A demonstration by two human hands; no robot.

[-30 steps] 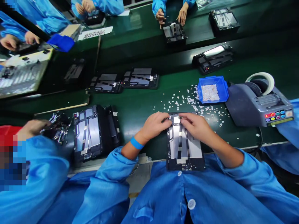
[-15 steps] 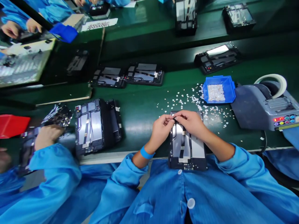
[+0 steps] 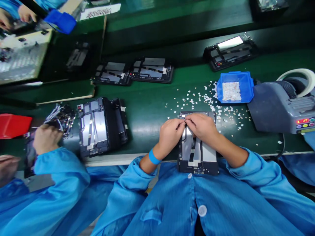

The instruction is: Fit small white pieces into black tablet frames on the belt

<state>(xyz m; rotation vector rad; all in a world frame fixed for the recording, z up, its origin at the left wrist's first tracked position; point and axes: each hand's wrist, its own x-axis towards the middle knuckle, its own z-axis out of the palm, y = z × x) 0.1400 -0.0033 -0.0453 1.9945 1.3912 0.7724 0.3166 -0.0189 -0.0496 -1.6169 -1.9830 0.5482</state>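
Note:
An open tablet chassis [image 3: 198, 156] with silver plates and black strips lies in front of me on the green table [image 3: 147, 111], its near end over the table edge. My left hand [image 3: 170, 132] and my right hand [image 3: 201, 126] meet over its upper left corner. Both have their fingers pinched together on something small that I cannot make out. A blue band circles my left wrist.
A blue tray [image 3: 235, 87] of small white pieces sits at the right, with several pieces scattered around it. A grey tape dispenser [image 3: 283, 105] stands at far right. Stacked chassis [image 3: 102, 126] lie to the left, where a co-worker's hand [image 3: 45, 139] works. More chassis [image 3: 134, 72] lie farther back.
My two hands have drawn closer together into a pinch over the chassis's top left corner. The view has tilted down, so the people across the table have left it.

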